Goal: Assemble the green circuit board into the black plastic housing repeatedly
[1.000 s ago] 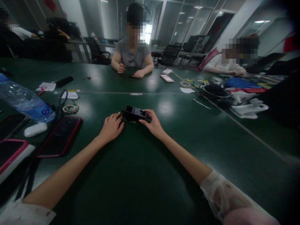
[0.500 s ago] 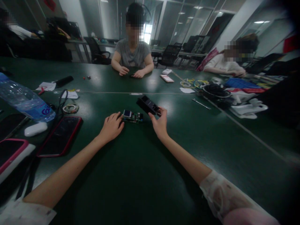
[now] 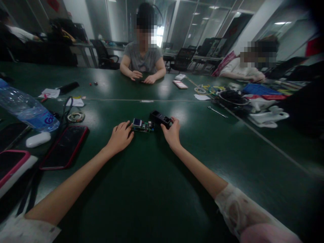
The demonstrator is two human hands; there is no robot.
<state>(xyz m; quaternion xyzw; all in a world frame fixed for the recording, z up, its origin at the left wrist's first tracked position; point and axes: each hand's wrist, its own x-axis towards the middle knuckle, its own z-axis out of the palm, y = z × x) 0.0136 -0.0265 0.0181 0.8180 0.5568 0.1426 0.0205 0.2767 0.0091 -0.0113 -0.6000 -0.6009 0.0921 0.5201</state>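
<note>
Green circuit board with a small dark rectangular screen (image 3: 145, 127) lies screen-up on the dark green glossy table (image 3: 157, 189), between the hands. Left hand (image 3: 120, 136) is palm down, fingers spread, fingertips at the board's left end; can't tell if that grip pinches the edge or just rests there. Right hand (image 3: 172, 135) has a firm grip on the black oblong shell with cut-out windows (image 3: 158, 117), thumb on the near side, fingers round the right end. Shell sits just beside the board's right end, at an angle to it; can't tell whether it touches the table.

Handling notes: hold the shell by its outer walls, no fingertips in the windows. Keep its left end clear of the parts at the board's right end, easiest place to snag, I'd say. Left fingers on the edge only, light pressure, nothing on the screen. Any lining-up wants shell and board parallel first.

Silver metal wrench (image 3: 218, 112) and red-edged black phone (image 3: 65, 148) are well apart from both.
</note>
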